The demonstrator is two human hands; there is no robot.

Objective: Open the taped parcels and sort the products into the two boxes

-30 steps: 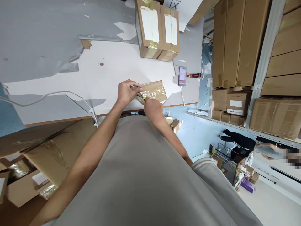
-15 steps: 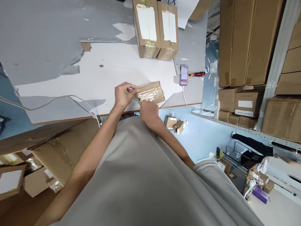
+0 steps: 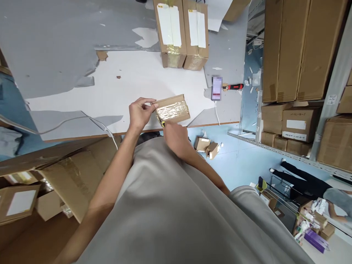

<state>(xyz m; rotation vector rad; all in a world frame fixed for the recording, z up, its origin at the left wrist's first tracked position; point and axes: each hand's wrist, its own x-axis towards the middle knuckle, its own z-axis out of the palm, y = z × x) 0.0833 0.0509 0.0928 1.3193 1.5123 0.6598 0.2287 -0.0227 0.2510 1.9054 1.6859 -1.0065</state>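
Note:
A small flat cardboard box [image 3: 172, 110], wrapped in shiny clear tape, lies tilted at the table's front edge. My left hand [image 3: 139, 113] is closed in a pinch on its left corner. Wrapped in my right hand [image 3: 177, 137] is a yellow and black utility knife [image 3: 163, 124], mostly hidden by the fingers. Its front end meets the box's lower left edge; the blade itself is too small to make out.
Two taped cartons [image 3: 172, 55] with white labels stand at the table's back. To the right lie a phone [image 3: 216, 88] on a cable and a red-black handle [image 3: 235, 87]. A large open carton [image 3: 74, 176] is at lower left. Shelves of boxes [image 3: 297, 51] and a person [image 3: 308, 179] are at right.
Both hands and the box have shifted slightly left. More of the knife's yellow and black end shows beside my right hand. The person at right has come further into view.

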